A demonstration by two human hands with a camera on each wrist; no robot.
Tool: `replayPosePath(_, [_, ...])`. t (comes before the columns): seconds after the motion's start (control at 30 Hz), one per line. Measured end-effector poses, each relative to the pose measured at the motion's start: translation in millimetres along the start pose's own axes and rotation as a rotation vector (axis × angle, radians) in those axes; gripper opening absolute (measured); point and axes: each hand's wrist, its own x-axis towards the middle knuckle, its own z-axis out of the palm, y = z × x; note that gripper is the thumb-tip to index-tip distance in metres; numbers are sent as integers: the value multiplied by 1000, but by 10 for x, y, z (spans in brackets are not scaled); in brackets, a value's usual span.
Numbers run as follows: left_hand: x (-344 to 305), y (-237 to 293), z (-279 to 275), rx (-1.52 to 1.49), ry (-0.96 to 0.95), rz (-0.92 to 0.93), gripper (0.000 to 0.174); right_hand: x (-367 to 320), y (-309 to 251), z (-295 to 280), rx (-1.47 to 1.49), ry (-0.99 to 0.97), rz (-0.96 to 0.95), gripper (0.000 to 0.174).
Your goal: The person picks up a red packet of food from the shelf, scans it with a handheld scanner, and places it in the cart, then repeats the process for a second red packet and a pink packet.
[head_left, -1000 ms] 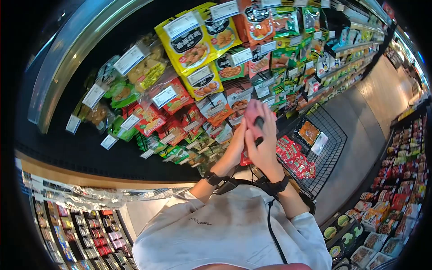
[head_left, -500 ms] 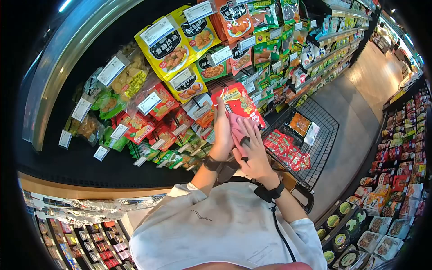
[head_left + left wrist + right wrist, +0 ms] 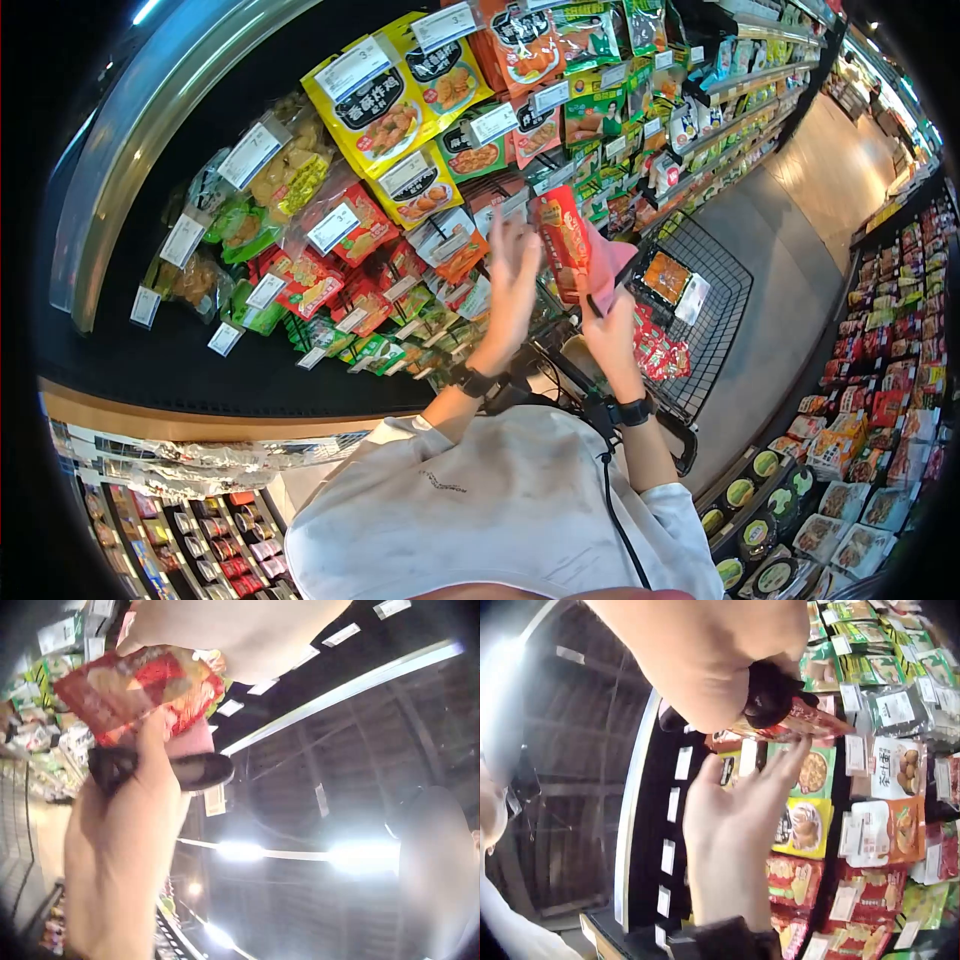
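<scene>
The right hand pinches the lower part of a red food packet, with a pink piece against its right side; whether they are one item I cannot tell. Dark bands or pieces show at its fingers. Just left of the packet, the left hand is raised with fingers spread, holding nothing. In the left wrist view, the red packet lies between the right hand and the left hand. The right wrist view shows the open left hand below the packet.
Hanging packets with price tags fill the shelf ahead and left. A black wire cart at the right holds red packets and a tray of food. Beyond it run the aisle floor and another stocked display.
The left hand has come off the packet and moved a little left. The right hand has moved right, and the packet has turned more upright in its grip.
</scene>
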Motion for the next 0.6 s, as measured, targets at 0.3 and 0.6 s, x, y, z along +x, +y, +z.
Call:
replayPosePath(0.3, [-227,241,147,-407,-232,-493,63,266,-380,237,110,8,-127,57])
replayPosePath(0.6, [-248,155,54,13,-111,-355,57,293,-453,129,-221,193,-385,27])
